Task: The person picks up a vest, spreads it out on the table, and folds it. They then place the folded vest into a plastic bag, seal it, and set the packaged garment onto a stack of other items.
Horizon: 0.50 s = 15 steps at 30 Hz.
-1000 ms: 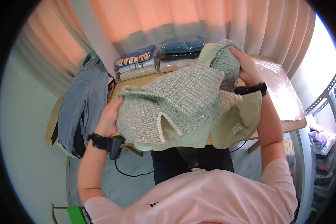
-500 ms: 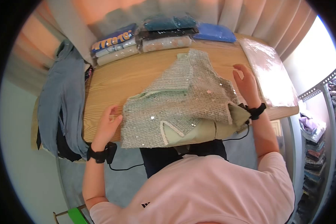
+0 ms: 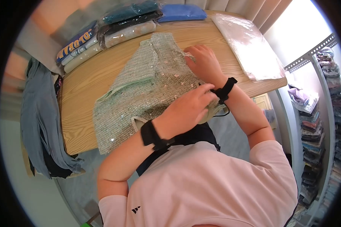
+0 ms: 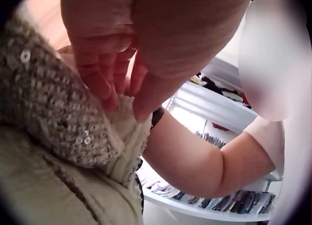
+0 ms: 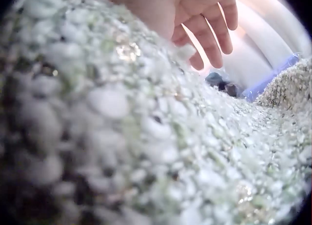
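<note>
A pale green tweed garment (image 3: pixel 140 90) with sequins and a light green lining lies spread on the wooden table (image 3: pixel 77 113), its near edge at the front of the table. My left hand (image 3: pixel 187 109) reaches across to the garment's right side. In the left wrist view, its thumb and fingers pinch the edge of the lining (image 4: pixel 124 152). My right hand (image 3: pixel 206 64) is over the upper right edge of the garment. The right wrist view shows its fingers (image 5: pixel 209 37) relaxed and extended above the tweed. The left forearm hides part of the garment's lower edge.
Bagged folded clothes (image 3: pixel 129 28) stand in stacks along the back, with a blue packet (image 3: pixel 182 13) beside them. Clear plastic bags (image 3: pixel 250 47) lie at the right. Jeans (image 3: pixel 45 117) hang over the left side. A shelf rack (image 3: pixel 310 68) with clothes stands at the right.
The garment was held up by both hands, then laid on the table and let go. My left hand has crossed to its right side, and my right hand has moved in over its edge.
</note>
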Available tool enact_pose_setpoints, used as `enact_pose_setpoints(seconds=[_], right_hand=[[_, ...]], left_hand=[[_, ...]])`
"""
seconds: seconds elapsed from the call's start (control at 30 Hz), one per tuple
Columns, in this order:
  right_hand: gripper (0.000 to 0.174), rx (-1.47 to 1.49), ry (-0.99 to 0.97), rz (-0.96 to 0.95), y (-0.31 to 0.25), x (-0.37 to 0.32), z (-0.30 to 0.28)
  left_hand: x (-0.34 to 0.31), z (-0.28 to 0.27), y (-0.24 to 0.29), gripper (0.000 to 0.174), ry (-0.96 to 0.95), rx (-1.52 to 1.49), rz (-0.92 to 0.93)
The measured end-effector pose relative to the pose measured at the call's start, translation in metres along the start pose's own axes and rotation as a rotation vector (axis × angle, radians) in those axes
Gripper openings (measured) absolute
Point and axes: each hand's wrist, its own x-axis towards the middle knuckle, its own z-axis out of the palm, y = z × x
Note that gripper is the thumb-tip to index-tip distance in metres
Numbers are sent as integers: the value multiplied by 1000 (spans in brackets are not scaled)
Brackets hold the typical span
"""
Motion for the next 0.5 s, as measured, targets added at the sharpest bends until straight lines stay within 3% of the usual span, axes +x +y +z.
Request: enact_pose_setpoints(seconds=[0.1,0.23,0.3,0.43,0.5], right_hand=[[18,2,9,-1,2,-2,-3],[17,-15,28,28,10,-5,-2],[15,-27,46,26,14,-7,1],[11,-66,73,19,10,-11,9],[4,-249,157,-206,6,-6,18]], left_hand=[[16,19,-15,24,72,46,-76],[15,24,-22,18,-27,149,-104],[14,23,-20,14,206,85,-17],[10,31,-15,15,210,101,-43],[11,35,-13,15,164,56,-182]])
